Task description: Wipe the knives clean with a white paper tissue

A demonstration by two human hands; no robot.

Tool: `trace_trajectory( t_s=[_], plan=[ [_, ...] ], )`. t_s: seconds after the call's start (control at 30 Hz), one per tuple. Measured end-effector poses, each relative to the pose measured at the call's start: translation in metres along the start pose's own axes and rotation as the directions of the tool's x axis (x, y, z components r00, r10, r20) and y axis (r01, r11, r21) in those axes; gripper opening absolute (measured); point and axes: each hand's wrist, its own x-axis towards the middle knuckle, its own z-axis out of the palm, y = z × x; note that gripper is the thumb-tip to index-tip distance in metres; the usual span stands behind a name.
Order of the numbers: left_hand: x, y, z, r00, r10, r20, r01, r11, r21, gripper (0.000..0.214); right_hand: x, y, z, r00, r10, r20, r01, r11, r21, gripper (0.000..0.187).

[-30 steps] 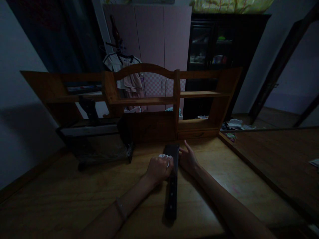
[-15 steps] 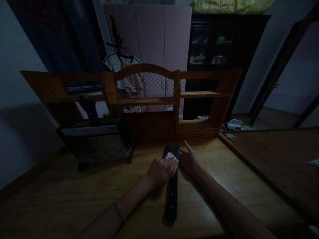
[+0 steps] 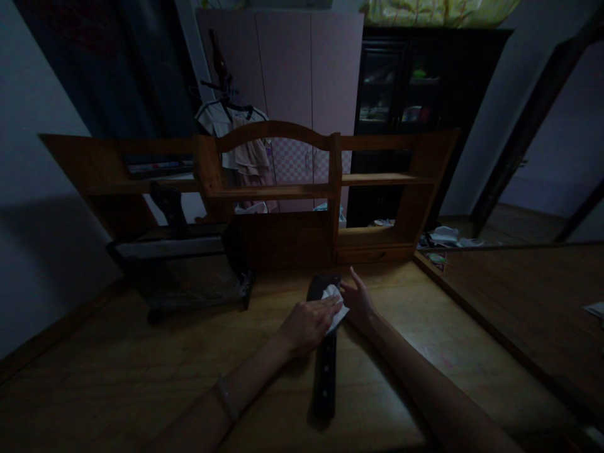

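Note:
A kitchen knife, seemingly a cleaver point(image 3: 324, 377), lies flat on the wooden desk point(image 3: 264, 402), its black riveted handle toward me and its wide dark blade pointing away. My left hand point(image 3: 306, 324) presses a crumpled white tissue point(image 3: 336, 308) on the blade, fingers closed over it. The tissue hides much of the blade. Just right of the blade is my right hand point(image 3: 361, 305), thumb stretched out and apart from the fingers. Its fingertips are partly hidden behind the tissue, and whether they touch the blade I cannot tell.
On the left of the desk stands a dark rack point(image 3: 189, 277) partly wrapped in clear plastic, a black handle point(image 3: 170, 211) rising from it. A wooden shelf unit point(image 3: 274, 190) runs along the back. Behind are a pink wardrobe point(image 3: 283, 69) and hanging clothes point(image 3: 250, 151).
My left hand has slid the tissue a little to the right across the blade, and more of the tissue shows. My right hand and the knife have stayed nearly in place.

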Motion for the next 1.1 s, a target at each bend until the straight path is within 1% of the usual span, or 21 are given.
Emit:
trace_trajectory(
  t_s=[0.1,0.23,0.47,0.57,0.73,0.8,0.97,1.03,1.1],
  plan=[
    [0.002,-0.001,0.005,0.999,-0.042,0.004,0.042,0.999,0.017,0.045,0.000,0.002,0.001,1.000,-0.021,0.011,0.021,1.000,0.023,0.050],
    [0.002,-0.003,0.010,0.993,-0.112,-0.019,0.113,0.993,0.045,0.046,-0.002,0.002,0.006,0.999,-0.025,0.034,0.023,0.998,0.054,0.049],
    [0.001,-0.004,0.011,0.977,-0.209,-0.042,0.213,0.965,0.152,0.047,0.000,0.001,0.005,0.999,-0.003,0.036,0.000,0.997,0.075,0.047],
    [0.001,-0.004,0.015,0.960,-0.272,-0.072,0.281,0.938,0.201,0.047,0.001,0.002,0.002,0.999,0.000,0.042,-0.003,0.998,0.064,0.047],
    [0.001,0.000,0.021,0.913,-0.381,-0.148,0.408,0.868,0.282,0.049,-0.001,0.001,0.002,0.999,0.000,0.053,-0.004,0.997,0.072,0.046],
    [0.002,0.002,0.021,0.903,-0.398,-0.160,0.428,0.849,0.308,0.049,-0.002,0.000,0.003,0.999,0.001,0.046,-0.005,0.997,0.082,0.044],
    [0.004,0.008,0.014,0.887,-0.441,-0.134,0.458,0.814,0.357,0.049,-0.002,0.000,0.004,0.999,-0.002,0.042,-0.001,0.997,0.080,0.047],
    [0.004,0.011,0.012,0.894,-0.431,-0.124,0.444,0.811,0.381,0.048,-0.001,0.000,0.004,1.000,-0.003,0.031,0.000,0.997,0.080,0.048],
    [0.003,0.016,0.010,0.916,-0.386,-0.109,0.395,0.826,0.402,0.048,-0.001,0.001,0.004,1.000,-0.002,0.025,0.000,0.997,0.083,0.047]
  ],
)
